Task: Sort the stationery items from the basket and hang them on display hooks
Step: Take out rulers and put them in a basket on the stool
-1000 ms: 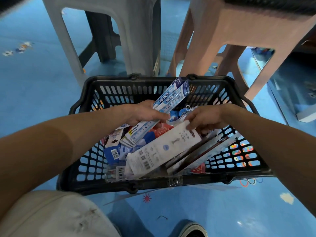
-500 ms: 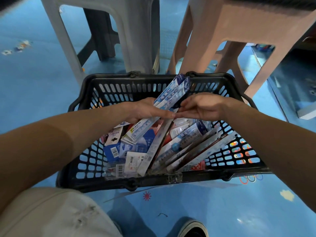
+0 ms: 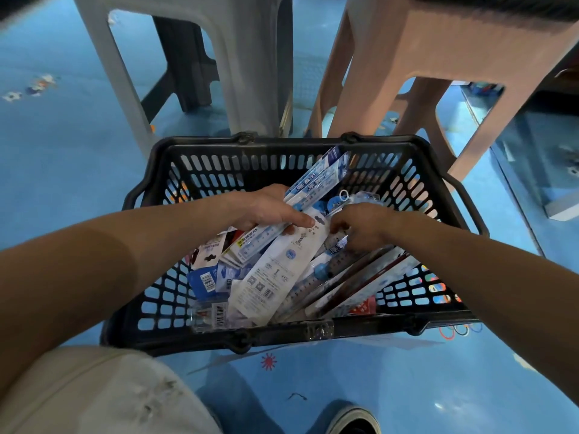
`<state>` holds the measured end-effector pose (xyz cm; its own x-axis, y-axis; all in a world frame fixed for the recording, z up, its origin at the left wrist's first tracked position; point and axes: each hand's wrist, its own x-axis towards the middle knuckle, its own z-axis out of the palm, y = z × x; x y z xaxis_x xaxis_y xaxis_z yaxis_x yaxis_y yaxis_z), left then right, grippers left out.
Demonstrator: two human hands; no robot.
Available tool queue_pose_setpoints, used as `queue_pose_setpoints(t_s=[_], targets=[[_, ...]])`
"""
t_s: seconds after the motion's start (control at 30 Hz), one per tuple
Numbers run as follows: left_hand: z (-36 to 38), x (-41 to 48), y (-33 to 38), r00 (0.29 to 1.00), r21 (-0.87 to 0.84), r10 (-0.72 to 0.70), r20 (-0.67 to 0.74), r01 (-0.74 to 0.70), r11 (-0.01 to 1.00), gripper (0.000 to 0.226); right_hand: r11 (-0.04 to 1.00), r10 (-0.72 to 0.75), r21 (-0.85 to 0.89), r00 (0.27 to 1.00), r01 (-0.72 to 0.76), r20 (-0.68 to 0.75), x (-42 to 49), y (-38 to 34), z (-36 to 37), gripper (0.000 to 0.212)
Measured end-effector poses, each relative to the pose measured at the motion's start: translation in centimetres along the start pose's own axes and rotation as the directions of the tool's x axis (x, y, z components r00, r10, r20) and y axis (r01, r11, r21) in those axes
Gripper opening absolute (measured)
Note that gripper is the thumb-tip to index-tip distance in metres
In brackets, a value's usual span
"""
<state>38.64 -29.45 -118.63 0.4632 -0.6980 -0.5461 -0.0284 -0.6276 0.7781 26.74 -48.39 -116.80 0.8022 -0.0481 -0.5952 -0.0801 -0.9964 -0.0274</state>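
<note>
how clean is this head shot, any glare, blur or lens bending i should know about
Head view: the wide lens bows the basket rim and splays the stool legs; its corners smear, worst top left; soft glare patches sit on the blue floor by the shoe; the centre is sharp, barcodes on the long white pack showing clearly.

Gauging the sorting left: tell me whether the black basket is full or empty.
Well filled, not empty: the basket holds a jumbled pile of carded stationery packs, and the left hand grips several.

The right hand (image 3: 365,223) buries its fingers (image 3: 338,226) among packets (image 3: 275,277); the shoe (image 3: 354,421) is cropped.
</note>
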Motion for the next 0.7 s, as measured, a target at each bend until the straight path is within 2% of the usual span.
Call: queue_pose_setpoints(t_s=[0.1, 0.17, 0.3, 0.47, 0.6, 0.7], targets=[[0.0, -0.1, 0.0, 1.0, 0.015, 0.006, 0.016, -0.006, 1.0, 0.037, 0.994, -0.044, -0.105, 0.999, 0.043, -0.005, -0.3, -0.2, 0.2, 0.038], [0.0, -0.2, 0.1, 0.999, 0.014, 0.03, 0.025, -0.03, 0.999, 0.038, 0.988, -0.074, -0.135, 0.997, 0.073, -0.005, -0.5, -0.4, 0.1, 0.027], [0.0, -0.4, 0.1, 0.999, -0.059, 0.038, 0.012, -0.037, 0.998, 0.044, 0.994, -0.083, -0.08, 0.995, 0.079, -0.05, -0.8, -0.5, -2.2, 0.011], [0.0, -0.8, 0.1, 0.999, -0.104, 0.008, 0.035, -0.004, 0.995, 0.06, 0.994, -0.044, 0.093, 0.98, 0.063, -0.193, -2.2, 0.2, -6.7, 0.026], [-0.4, -1.6, 0.4, 0.998, -0.12, 0.004, 0.058, 0.003, 0.993, 0.092, 0.987, -0.019, 0.149, 0.972, 0.055, -0.235, -3.2, 0.1, -7.8, 0.031], [-0.7, -2.0, 0.5, 0.996, -0.088, 0.018, 0.092, -0.01, 0.996, 0.095, 0.965, -0.003, 0.251, 0.957, 0.079, -0.29, -3.6, 0.1, -8.6, 0.031]])
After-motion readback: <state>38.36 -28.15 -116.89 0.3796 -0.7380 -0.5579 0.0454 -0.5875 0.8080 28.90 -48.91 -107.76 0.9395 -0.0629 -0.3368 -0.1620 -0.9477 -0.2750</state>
